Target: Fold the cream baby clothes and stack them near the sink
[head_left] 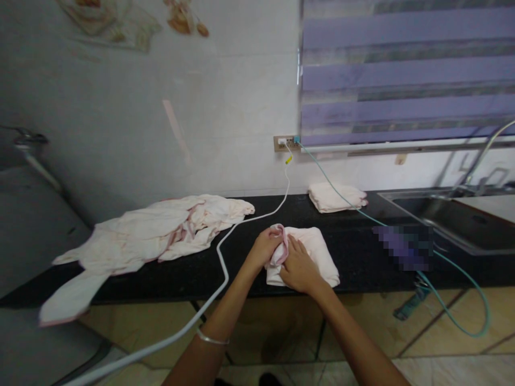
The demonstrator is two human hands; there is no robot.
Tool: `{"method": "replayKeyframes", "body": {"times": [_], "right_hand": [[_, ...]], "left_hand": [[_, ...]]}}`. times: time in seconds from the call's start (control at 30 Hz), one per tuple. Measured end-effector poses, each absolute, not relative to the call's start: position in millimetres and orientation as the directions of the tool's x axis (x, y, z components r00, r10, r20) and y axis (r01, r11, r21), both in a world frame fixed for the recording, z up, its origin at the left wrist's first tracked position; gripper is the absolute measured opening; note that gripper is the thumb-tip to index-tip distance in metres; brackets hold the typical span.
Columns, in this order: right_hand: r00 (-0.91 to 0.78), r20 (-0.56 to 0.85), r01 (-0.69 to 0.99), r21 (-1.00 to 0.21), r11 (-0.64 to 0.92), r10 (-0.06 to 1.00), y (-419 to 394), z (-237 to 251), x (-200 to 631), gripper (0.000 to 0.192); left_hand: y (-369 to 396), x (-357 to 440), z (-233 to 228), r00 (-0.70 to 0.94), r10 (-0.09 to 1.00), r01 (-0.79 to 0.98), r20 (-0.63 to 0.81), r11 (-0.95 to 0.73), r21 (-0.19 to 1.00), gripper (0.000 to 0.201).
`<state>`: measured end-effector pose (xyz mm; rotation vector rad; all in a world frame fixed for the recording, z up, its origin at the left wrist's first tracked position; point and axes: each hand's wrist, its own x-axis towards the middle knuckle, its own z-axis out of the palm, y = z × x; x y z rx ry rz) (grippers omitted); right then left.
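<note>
On the black countertop [241, 257] in front of me lies a partly folded pale pink garment [319, 252]. My left hand [267, 247] is closed around its left end, where a darker pink trim shows. Flat on top of the fabric, my right hand [300, 268] rests with its fingers stretched out. To the left a loose heap of pale garments [140, 236] spreads over the counter, and one piece hangs past the front edge. Behind and to the right sits a neatly folded pale garment [336, 197].
A white cable [223, 268] runs from the wall socket [286, 143] across the counter, left of my hands. A teal cord [374, 219] passes over the folded garment to a blurred item [402, 249] and loops past the edge. At right is a sink [462, 220].
</note>
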<state>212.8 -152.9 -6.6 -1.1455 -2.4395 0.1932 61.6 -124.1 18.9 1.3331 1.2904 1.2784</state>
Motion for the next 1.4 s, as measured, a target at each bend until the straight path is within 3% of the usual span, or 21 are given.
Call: {"method": "replayKeyframes", "body": {"times": [0.13, 0.2, 0.3, 0.4, 0.53, 0.7, 0.77, 0.93, 1.03, 1.17, 1.3, 1.4], "right_hand": [[-0.308, 0.472, 0.527, -0.638, 0.562, 0.826, -142, -10, 221, 0.055], [-0.079, 0.425, 0.447, -0.794, 0.413, 0.902, -136, -12, 228, 0.047], [0.096, 0.351, 0.358, -0.885, 0.297, 0.932, -132, -12, 236, 0.041], [0.028, 0.404, 0.284, -0.88, 0.38, 0.914, -137, -5, 236, 0.038], [-0.126, 0.459, 0.233, -0.848, 0.476, 0.88, -143, 0, 235, 0.036], [-0.225, 0.475, 0.138, -0.849, 0.511, 0.851, -134, -19, 235, 0.036], [-0.233, 0.492, 0.161, -0.831, 0.532, 0.839, -131, -25, 234, 0.035], [-0.29, 0.547, 0.333, -0.712, 0.619, 0.785, -132, -25, 228, 0.017], [-0.297, 0.565, 0.359, -0.68, 0.639, 0.769, -132, -24, 227, 0.014], [-0.276, 0.58, 0.31, -0.701, 0.642, 0.766, -128, -27, 228, 0.006], [-0.261, 0.595, 0.258, -0.716, 0.649, 0.76, -126, -27, 231, 0.032], [-0.348, 0.578, 0.32, -0.667, 0.673, 0.738, -129, -24, 230, 0.044]], "left_hand": [[-131, 73, 5, -0.062, 0.976, 0.248, 0.21, -0.189, 0.95, 0.023], [-142, 79, 6, -0.067, 0.97, 0.379, 0.232, -0.19, 0.906, 0.023], [-162, 93, 13, -0.015, 0.966, 0.547, 0.258, -0.208, 0.811, 0.018], [-178, 109, 20, 0.108, 0.953, 0.518, 0.283, -0.297, 0.802, 0.017], [-188, 118, 26, 0.272, 0.92, 0.303, 0.282, -0.36, 0.883, 0.032], [-199, 102, 34, 0.459, 0.836, 0.401, 0.302, -0.498, 0.769, 0.024], [-202, 91, 33, 0.378, 0.855, 0.396, 0.355, -0.496, 0.772, 0.018], [-195, 59, 20, -0.133, 0.921, 0.402, 0.365, -0.287, 0.869, 0.027], [-189, 48, 13, -0.147, 0.923, 0.633, 0.356, -0.189, 0.751, 0.027], [-195, 52, 9, 0.121, 0.902, 0.81, 0.414, -0.331, 0.485, 0.019], [-208, 66, 5, 0.203, 0.861, 0.847, 0.466, -0.393, 0.358, 0.018], [-218, 78, 0, 0.231, 0.862, 0.873, 0.451, -0.388, 0.295, 0.013]]}}
